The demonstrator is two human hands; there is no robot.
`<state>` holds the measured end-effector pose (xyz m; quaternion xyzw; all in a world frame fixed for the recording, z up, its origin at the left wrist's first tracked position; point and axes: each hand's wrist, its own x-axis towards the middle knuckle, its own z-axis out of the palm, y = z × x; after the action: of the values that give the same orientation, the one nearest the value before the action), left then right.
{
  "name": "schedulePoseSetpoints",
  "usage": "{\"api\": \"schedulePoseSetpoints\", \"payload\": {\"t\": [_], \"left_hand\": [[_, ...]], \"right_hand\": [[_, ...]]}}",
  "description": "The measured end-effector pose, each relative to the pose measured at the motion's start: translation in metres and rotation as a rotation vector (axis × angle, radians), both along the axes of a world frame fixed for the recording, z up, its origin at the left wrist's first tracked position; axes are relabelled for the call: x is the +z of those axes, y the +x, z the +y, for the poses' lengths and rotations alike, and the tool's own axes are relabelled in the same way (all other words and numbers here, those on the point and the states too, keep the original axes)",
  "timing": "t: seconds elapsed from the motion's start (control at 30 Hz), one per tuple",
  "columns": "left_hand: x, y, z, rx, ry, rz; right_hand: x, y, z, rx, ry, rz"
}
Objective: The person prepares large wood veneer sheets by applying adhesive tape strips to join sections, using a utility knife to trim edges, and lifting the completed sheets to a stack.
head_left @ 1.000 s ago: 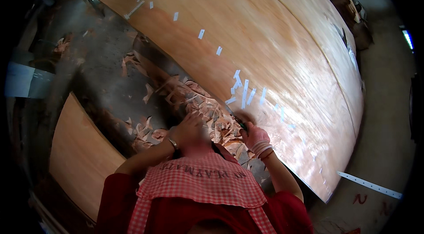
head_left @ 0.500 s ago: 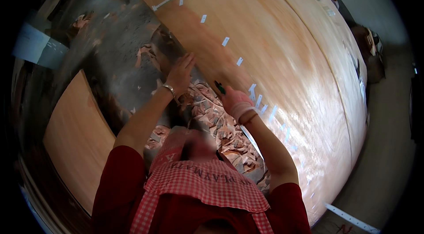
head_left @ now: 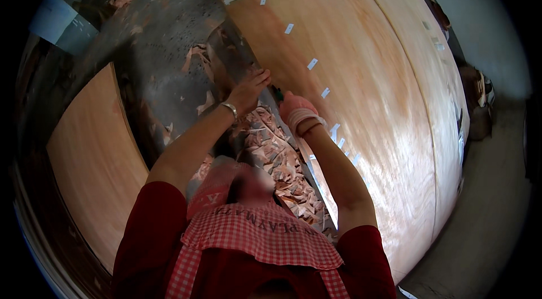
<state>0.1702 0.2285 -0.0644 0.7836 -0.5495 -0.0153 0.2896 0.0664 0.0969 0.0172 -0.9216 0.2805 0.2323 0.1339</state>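
Observation:
A large light-brown wood veneer panel [head_left: 361,73] stretches away on the right, with small pale labels [head_left: 312,64] in a row near its left edge. My left hand [head_left: 247,95], bare with a metal band at the wrist, has its fingers extended and resting at that edge. Close behind it, my right hand [head_left: 298,110], in a pinkish-white glove, is closed round a small green-and-black tool [head_left: 278,93]. The tool's tip points at the edge by my left fingertips. Its working end is too small to make out. A thin strip [head_left: 322,186] hangs along the edge beneath my right forearm.
Torn reddish-brown veneer scraps [head_left: 282,169] are heaped on the floor below the edge. Another curved-looking wood sheet [head_left: 96,158] lies at the left. A pale blue box-like object [head_left: 59,20] stands far left, and a dark bundle [head_left: 477,101] sits beyond the panel at right.
My right hand and the tool have moved forward along the panel edge, closer to my left fingers. The whole view has shifted, so the panel appears farther right.

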Motion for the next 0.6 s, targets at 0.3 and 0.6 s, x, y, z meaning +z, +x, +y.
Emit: {"api": "schedulePoseSetpoints", "payload": {"t": [0.3, 0.6], "left_hand": [[-0.003, -0.002, 0.001, 0.005, 0.038, -0.073], [-0.001, -0.003, 0.001, 0.009, 0.133, -0.105]], "right_hand": [[0.007, -0.038, 0.002, -0.037, 0.01, 0.068], [0.007, -0.1, 0.004, -0.063, 0.014, 0.075]]}}
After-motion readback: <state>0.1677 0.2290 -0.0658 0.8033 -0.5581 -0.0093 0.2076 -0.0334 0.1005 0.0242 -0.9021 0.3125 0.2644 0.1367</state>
